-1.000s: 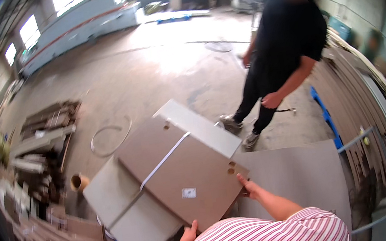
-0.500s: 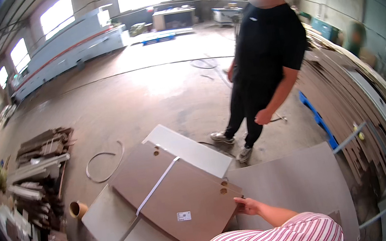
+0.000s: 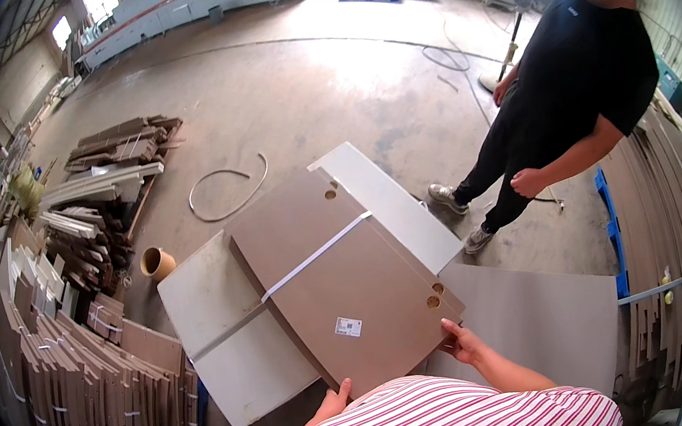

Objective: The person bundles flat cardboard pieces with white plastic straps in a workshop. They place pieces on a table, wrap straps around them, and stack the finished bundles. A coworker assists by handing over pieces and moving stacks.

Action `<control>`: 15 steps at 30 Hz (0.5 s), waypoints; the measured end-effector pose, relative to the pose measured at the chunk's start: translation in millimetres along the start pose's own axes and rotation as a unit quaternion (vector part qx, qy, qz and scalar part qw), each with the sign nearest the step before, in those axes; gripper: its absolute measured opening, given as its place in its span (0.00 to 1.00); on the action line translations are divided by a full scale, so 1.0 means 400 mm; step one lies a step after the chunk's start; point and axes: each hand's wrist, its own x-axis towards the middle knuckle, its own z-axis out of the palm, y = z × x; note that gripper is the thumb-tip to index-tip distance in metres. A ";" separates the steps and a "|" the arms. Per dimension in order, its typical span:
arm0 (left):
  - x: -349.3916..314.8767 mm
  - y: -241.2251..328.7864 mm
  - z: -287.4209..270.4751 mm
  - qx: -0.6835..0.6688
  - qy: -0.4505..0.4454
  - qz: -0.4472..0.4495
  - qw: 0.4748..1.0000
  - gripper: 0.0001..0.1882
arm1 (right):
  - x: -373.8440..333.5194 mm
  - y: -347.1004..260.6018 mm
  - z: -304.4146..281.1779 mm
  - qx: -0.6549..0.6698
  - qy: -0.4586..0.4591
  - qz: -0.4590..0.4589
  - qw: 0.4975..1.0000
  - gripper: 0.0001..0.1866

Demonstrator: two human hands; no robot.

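A bundle of brown boards (image 3: pixel 313 260) is tied with a white strap (image 3: pixel 317 256) and carries a white label (image 3: pixel 348 326); round holes show near two corners. Near its lower left corner, my left hand (image 3: pixel 332 400) grips the edge with the thumb on top. My right hand (image 3: pixel 461 341) grips the right edge close to the two holes, fingers partly hidden beneath. Under or behind the bundle, pale boards (image 3: pixel 212 296) stick out on the left and a white board (image 3: pixel 382 194) on the far side. Whether the bundle rests on them I cannot tell.
A person in black (image 3: pixel 567 85) stands beyond the bundle on the right. Strapped brown boards (image 3: pixel 77 381) and offcuts (image 3: pixel 120 157) fill the left; a cardboard tube (image 3: pixel 158 263) and a curled strap (image 3: pixel 225 193) lie nearer. At right are a large flat board (image 3: pixel 536 299) and stacked boards (image 3: pixel 666 228).
The view has swung left and down, so the surroundings shift rightward and upward in it. Both hands keep their hold on the bundle; more of my left hand and forearm shows.
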 end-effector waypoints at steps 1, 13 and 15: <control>-0.016 0.014 0.013 -0.006 0.029 -0.007 1.000 0.54 | -0.011 -0.002 0.005 0.009 0.010 0.006 1.000 0.25; 0.159 0.058 -0.098 -0.190 0.176 0.051 0.965 0.52 | 0.095 -0.185 0.209 -0.123 0.024 0.028 0.992 0.31; 0.162 0.134 -0.139 -0.188 0.225 0.061 0.954 0.52 | 0.154 -0.221 0.241 -0.209 0.003 0.040 0.977 0.33</control>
